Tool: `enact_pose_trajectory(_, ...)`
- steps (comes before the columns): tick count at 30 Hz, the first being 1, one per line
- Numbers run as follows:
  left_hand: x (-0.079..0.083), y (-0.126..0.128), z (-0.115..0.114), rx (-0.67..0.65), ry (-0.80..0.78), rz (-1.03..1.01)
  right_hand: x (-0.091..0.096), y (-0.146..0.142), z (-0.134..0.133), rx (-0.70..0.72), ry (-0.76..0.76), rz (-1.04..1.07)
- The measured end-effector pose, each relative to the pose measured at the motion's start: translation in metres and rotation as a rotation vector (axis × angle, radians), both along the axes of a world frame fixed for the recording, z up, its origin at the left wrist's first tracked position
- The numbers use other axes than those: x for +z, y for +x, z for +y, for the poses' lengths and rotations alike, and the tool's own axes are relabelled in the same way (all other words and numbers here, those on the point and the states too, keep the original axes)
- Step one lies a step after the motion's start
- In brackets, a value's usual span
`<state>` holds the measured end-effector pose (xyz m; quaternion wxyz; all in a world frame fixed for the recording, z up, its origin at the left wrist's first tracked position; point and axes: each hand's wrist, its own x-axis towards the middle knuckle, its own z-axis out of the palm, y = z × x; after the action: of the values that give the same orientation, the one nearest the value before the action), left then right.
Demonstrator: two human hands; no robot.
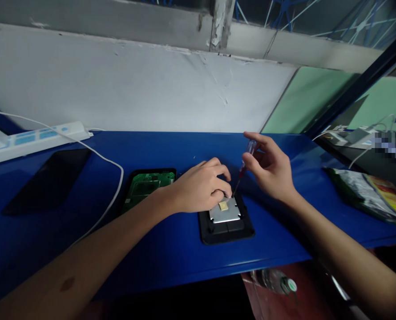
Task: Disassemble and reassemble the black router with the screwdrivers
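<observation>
A small black device [227, 226] with its cover off lies on the blue table [171, 249], showing a silver metal plate with a yellow square on it. My left hand [201, 184] rests curled on the device's far end, its fingertips pressed down on the plate. My right hand [271, 166] pinches a thin red-handled screwdriver [242, 171] upright, its tip touching the device's far right corner beside my left fingertips.
A black frame holding a green circuit board [147, 184] lies left of the device. A dark phone [49, 180] lies further left, with a white power strip [34, 140] and its cable behind it. Snack packets [371, 193] sit at the right. A plastic bottle [274, 281] lies below the table edge.
</observation>
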<state>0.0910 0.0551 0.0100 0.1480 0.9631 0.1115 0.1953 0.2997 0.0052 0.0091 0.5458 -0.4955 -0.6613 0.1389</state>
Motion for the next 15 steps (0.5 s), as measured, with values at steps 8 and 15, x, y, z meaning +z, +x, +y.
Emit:
enact_pose_trajectory(8,0.001,-0.002,0.004,0.02,0.003,-0.023,0.003,-0.006,-0.015,0.064,0.093,-0.066)
enact_pose_trajectory(15,0.005,-0.002,0.001,0.068,0.043,0.075,0.001,-0.003,-0.021,0.188,0.179,-0.064)
